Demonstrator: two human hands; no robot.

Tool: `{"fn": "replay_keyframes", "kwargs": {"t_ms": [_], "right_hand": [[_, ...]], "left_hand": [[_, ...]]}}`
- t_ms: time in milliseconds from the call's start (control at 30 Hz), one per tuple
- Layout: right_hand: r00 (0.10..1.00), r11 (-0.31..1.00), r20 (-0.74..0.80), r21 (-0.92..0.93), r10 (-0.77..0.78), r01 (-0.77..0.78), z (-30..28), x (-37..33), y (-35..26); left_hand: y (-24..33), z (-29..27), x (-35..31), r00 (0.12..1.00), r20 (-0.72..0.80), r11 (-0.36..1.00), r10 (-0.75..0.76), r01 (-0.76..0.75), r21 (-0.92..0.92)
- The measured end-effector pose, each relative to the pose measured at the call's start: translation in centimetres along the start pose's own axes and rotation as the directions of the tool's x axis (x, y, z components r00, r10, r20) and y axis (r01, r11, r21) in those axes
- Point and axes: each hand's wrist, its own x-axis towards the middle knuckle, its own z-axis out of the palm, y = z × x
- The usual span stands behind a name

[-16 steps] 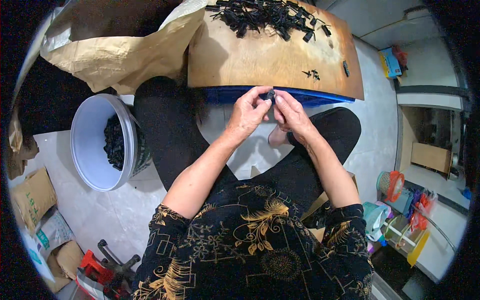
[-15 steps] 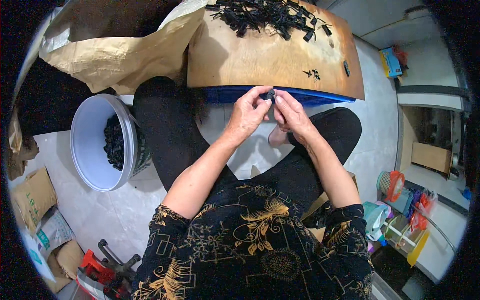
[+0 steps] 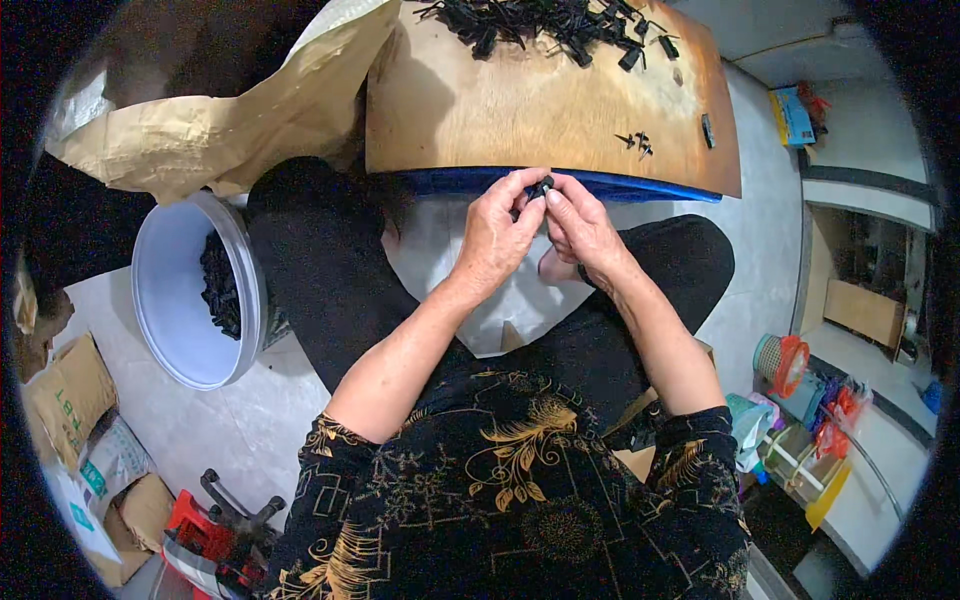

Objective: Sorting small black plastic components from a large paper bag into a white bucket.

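Observation:
Both my hands meet just in front of the wooden board's near edge, around a small black plastic part (image 3: 541, 187). My left hand (image 3: 497, 222) pinches it between thumb and fingers. From the other side, my right hand (image 3: 584, 228) presses its thumb and fingertips against the same part. The fingers cover much of it, so its exact shape cannot be made out. Beyond my hands, the wooden board (image 3: 480, 120) carries a heap of black plastic parts with thin stems (image 3: 570, 30) at its far side. Several small dark pins (image 3: 637, 143) lie nearer, at the right.
A white bucket (image 3: 145, 300) partly filled with black parts stands left of my leg. Brown paper sacking (image 3: 220, 130) spreads at the upper left. A short dark strip (image 3: 708, 131) lies near the board's right edge. Packed bags (image 3: 72, 395) stand at the lower left, a red basket (image 3: 790, 366) at the right.
The view has shifted slightly, so the board and bucket appear a little displaced. My hands stay together on the black part, with only a small change in finger position.

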Motion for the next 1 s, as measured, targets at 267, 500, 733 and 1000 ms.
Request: {"fn": "replay_keyframes", "kwargs": {"t_ms": [267,500,733,1000], "right_hand": [[0.999,0.999,-0.038,-0.027,0.034,-0.035,0.9,0.7,-0.4],[1.0,0.983,0.008,-0.18,0.027,-0.025,0.2,1.5,0.0],[0.983,0.936,-0.026,-0.311,-0.18,0.164,-0.6,1.0,0.7],[0.974,0.976,0.075,0.047,-0.215,0.212,-1.3,-1.1,-1.3]], "left_hand": [[-0.3,0.1,0.0,0.964,-0.085,0.938,0.254,-0.224,0.264],[-0.9,-0.1,0.4,0.968,-0.017,0.866,0.248,-0.214,0.452],[1.4,-1.3,1.0,0.984,0.047,0.953,-0.169,0.176,-0.245],[1.1,-2.0,0.8,0.937,0.187,0.76,-0.294,0.348,-0.548]]}}
